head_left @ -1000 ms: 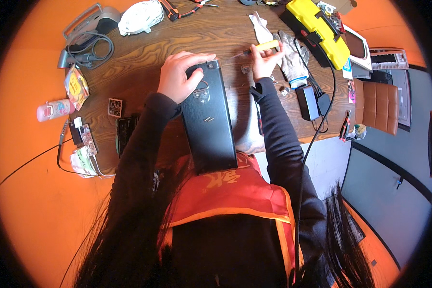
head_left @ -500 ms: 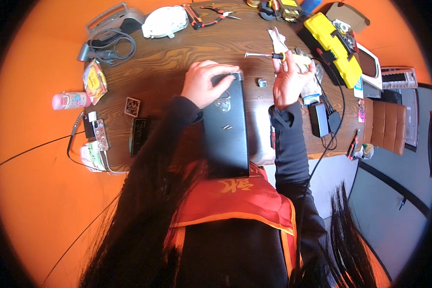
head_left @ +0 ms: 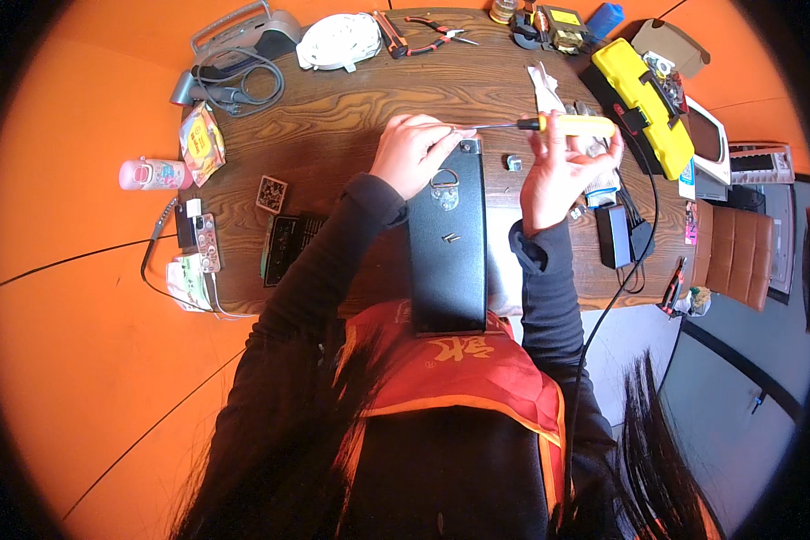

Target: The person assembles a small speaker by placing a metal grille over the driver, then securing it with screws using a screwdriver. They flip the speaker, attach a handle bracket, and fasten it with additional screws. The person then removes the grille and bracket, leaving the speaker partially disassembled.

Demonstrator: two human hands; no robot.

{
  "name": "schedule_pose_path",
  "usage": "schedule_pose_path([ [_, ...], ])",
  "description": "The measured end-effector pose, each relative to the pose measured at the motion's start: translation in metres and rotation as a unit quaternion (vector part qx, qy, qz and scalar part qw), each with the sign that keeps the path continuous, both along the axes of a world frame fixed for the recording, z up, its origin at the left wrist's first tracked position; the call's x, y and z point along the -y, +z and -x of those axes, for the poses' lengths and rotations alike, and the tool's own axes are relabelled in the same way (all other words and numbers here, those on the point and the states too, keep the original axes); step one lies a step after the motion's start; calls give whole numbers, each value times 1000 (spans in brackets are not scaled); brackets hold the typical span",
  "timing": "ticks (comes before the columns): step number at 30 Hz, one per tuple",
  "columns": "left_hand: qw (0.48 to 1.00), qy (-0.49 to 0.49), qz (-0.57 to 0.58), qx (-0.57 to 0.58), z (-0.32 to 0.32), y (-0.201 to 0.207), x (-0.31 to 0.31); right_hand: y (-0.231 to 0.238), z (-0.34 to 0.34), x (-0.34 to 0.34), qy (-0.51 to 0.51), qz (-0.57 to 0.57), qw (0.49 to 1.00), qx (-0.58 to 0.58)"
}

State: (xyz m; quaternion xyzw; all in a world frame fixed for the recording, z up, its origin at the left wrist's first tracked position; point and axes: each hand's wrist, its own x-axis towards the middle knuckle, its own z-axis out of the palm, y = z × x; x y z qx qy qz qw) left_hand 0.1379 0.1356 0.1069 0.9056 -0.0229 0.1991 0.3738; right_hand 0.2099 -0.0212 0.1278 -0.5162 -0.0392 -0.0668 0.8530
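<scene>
A black box-shaped case (head_left: 448,279) lies lengthwise before me, its near end against my red apron (head_left: 459,369). On its top are a metal D-ring plate (head_left: 445,193) and a couple of small screws (head_left: 451,238). My left hand (head_left: 412,157) is closed at the far end, thumb and fingers pinched beside the metal corner (head_left: 471,146); what they pinch is hidden. My right hand (head_left: 560,175) grips a screwdriver (head_left: 585,125) by its yellow handle. The shaft lies nearly level, pointing left, its tip at my left fingertips.
A small metal piece (head_left: 513,163) lies right of the case. Beyond it are a yellow toolbox (head_left: 639,99) and a black power adapter (head_left: 614,236). Pliers (head_left: 443,34) and a white coil (head_left: 337,43) lie at the far edge. A black cable (head_left: 634,261) hangs near my right arm.
The screwdriver's tip has come to my left fingertips; before, it was apart from them. My right hand has shifted its hold on the handle. The whole view has moved slightly.
</scene>
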Motion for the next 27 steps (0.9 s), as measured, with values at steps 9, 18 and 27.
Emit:
schedule_pose_path([
  [9,1000,-13,-3,-21,3,4,-1,29,-6,8,242,345,907,-7],
  [18,999,22,-35,-31,3,1,-1,1,6,-19,200,434,867,141],
  [27,999,-37,5,-11,2,8,-1,-104,-94,60,71,534,835,-108],
])
